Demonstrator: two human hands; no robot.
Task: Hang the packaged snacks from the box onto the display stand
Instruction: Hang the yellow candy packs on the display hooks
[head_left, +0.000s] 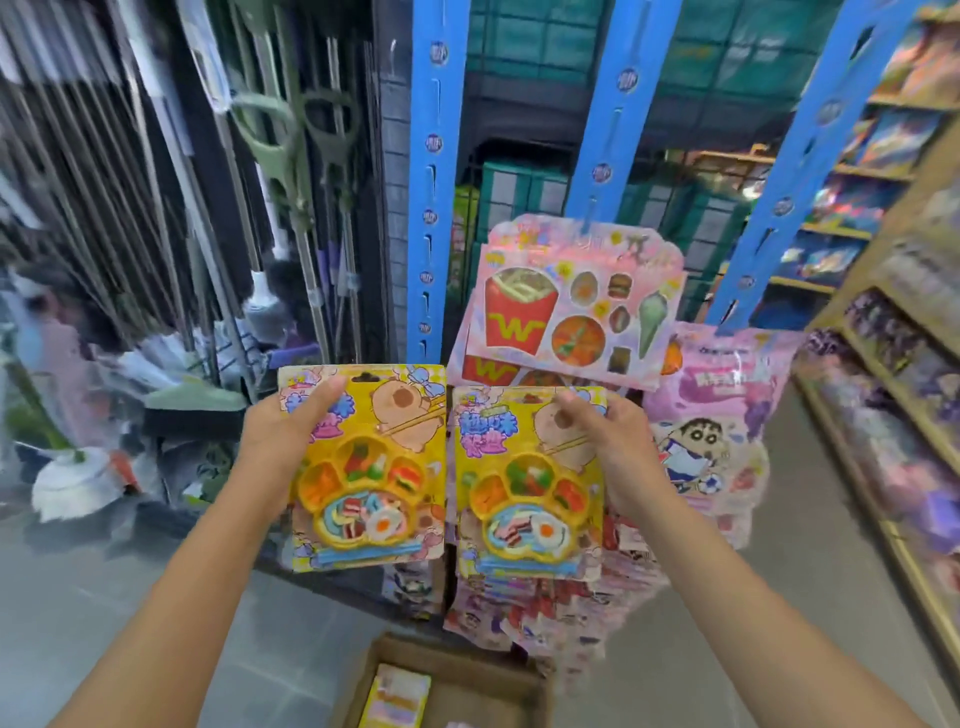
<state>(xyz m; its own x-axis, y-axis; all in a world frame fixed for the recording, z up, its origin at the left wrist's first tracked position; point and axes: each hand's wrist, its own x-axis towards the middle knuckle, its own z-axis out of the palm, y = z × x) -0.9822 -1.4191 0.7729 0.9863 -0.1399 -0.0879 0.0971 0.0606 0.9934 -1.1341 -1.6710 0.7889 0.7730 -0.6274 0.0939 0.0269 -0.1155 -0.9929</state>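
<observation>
Now, left pack (370, 470) in left fingers (323, 397), right pack (530, 488) in right fingers (570, 404)

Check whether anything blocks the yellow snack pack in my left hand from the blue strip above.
Nothing visible: the yellow paw-tray snack pack in the left hand sits just below the bare blue hanging strip.

yellow snack packs (363, 467), blue stand strips (434, 182)

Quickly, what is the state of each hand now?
Left hand: grips the left yellow pack by its edge.
Right hand: pinches the right yellow pack near its top.
</observation>
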